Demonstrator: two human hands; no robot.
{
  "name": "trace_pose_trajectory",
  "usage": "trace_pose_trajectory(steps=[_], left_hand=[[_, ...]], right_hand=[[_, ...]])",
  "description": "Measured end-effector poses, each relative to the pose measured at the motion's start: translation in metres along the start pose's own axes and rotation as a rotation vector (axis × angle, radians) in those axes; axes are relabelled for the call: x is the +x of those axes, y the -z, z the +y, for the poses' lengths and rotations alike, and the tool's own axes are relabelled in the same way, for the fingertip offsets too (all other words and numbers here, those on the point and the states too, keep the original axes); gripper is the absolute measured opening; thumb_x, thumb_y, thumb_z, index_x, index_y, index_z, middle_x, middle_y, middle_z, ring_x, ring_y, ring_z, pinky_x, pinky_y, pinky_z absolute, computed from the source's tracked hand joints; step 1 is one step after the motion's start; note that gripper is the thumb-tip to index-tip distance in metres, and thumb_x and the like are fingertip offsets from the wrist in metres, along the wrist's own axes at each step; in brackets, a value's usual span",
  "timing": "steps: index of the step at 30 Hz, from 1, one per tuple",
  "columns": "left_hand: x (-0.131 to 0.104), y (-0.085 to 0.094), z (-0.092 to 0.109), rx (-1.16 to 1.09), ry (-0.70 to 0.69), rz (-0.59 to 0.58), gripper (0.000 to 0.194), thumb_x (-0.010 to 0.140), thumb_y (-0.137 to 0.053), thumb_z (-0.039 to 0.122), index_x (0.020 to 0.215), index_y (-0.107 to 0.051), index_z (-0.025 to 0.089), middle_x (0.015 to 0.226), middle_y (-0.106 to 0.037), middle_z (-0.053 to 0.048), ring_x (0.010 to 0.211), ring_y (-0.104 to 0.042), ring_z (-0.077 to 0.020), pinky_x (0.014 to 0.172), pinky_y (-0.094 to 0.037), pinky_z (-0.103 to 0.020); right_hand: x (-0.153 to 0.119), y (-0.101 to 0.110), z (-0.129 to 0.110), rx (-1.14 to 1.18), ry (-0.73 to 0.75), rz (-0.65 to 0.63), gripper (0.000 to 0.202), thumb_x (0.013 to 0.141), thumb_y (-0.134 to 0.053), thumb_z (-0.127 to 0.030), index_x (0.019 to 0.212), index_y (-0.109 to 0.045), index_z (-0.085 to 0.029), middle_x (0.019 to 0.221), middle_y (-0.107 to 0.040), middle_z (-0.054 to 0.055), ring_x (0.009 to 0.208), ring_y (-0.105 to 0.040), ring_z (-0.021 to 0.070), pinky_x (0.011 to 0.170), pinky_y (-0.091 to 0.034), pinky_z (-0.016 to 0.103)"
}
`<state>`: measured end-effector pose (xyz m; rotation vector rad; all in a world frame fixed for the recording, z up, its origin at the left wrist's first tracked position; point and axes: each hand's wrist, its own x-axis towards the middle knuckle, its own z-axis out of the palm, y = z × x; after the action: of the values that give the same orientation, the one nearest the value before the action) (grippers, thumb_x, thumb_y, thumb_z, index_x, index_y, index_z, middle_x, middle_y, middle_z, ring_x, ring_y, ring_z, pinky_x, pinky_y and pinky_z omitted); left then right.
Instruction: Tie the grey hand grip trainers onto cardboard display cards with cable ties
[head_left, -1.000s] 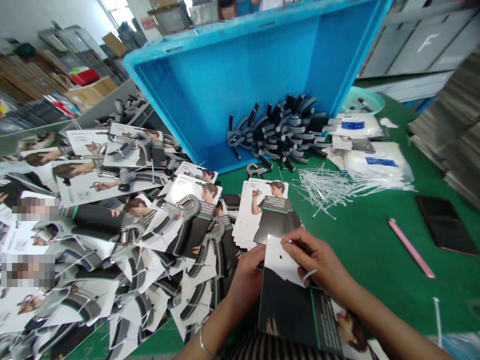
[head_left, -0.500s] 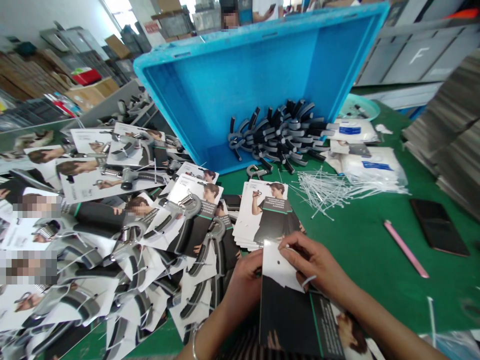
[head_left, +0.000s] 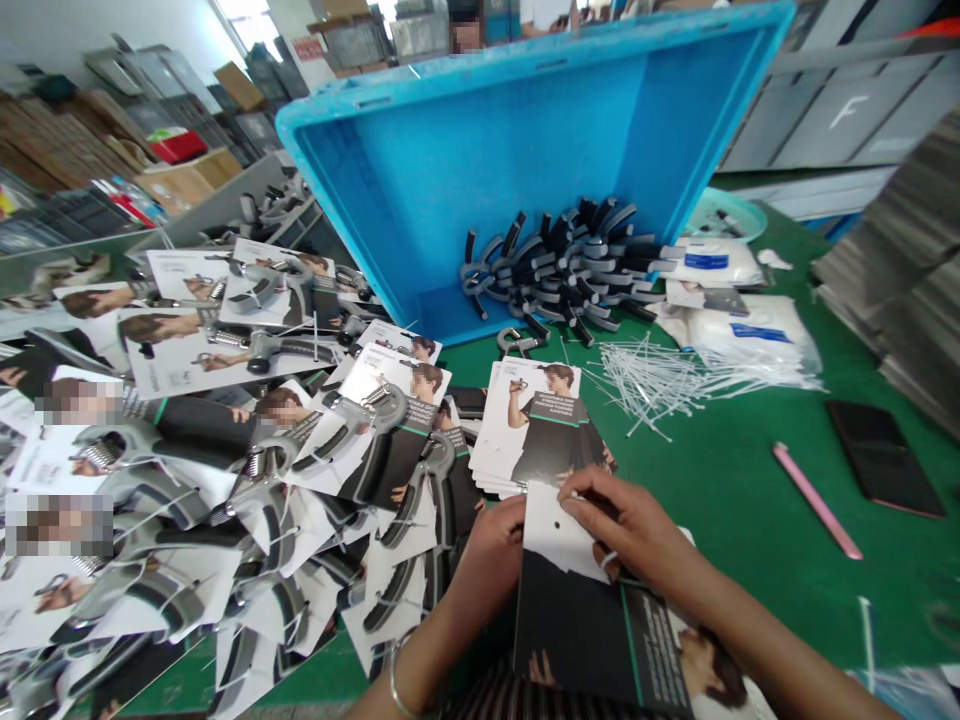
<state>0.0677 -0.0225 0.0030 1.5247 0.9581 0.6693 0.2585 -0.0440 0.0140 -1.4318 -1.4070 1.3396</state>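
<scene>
A black-and-white printed card (head_left: 577,620) stands tilted toward me at the front edge of the table. My left hand (head_left: 499,540) grips its left edge, with the fingertips hidden behind it. Over the card's upper right corner, beside a small punched hole, my right hand (head_left: 626,520) is closed, thumb and forefinger pinched together. A short piece of a white cable tie (head_left: 609,561) shows at its curled fingers; the rest is hidden. Just beyond my hands lies a stack of similar cards (head_left: 525,420). Whether a hand grip sits behind the held card cannot be seen.
Carded hand grips (head_left: 382,420) pile up on the left. A tilted blue crate (head_left: 480,130) holds loose hand grips (head_left: 570,260). Loose cable ties (head_left: 645,385), bagged ties (head_left: 750,335), a pink pen-like tool (head_left: 817,500) and a dark phone (head_left: 885,455) lie to the right.
Less of the cable tie shows at my right hand's curled fingers. Both hands stay at the card with almost the same hold. The view has shifted slightly.
</scene>
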Motion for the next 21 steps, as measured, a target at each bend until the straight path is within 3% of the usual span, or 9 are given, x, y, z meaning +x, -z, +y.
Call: trace_pose_trajectory(steps=[11,21], left_hand=[[-0.001,0.004,0.007,0.010,-0.104,0.007,0.019,0.086,-0.059,0.017,0.079,-0.077,0.017,0.087,-0.072,-0.007,0.081,-0.063,-0.0191,0.074,-0.046,-0.026],[-0.003,0.000,0.002,-0.081,0.049,0.096,0.018,0.083,-0.064,0.022,0.096,-0.075,0.017,0.086,-0.071,-0.005,0.077,-0.061,-0.0180,0.071,-0.047,-0.023]], right_hand=[[0.005,0.005,-0.005,-0.065,0.038,-0.010,0.017,0.089,-0.059,-0.038,0.090,-0.065,-0.023,0.079,-0.064,0.002,0.058,-0.057,0.0127,0.047,-0.044,0.022],[0.005,0.012,-0.003,-0.256,0.136,0.013,0.013,0.094,-0.055,-0.034,0.092,-0.064,-0.025,0.088,-0.068,0.002,0.072,-0.064,0.0157,0.062,-0.047,0.024]])
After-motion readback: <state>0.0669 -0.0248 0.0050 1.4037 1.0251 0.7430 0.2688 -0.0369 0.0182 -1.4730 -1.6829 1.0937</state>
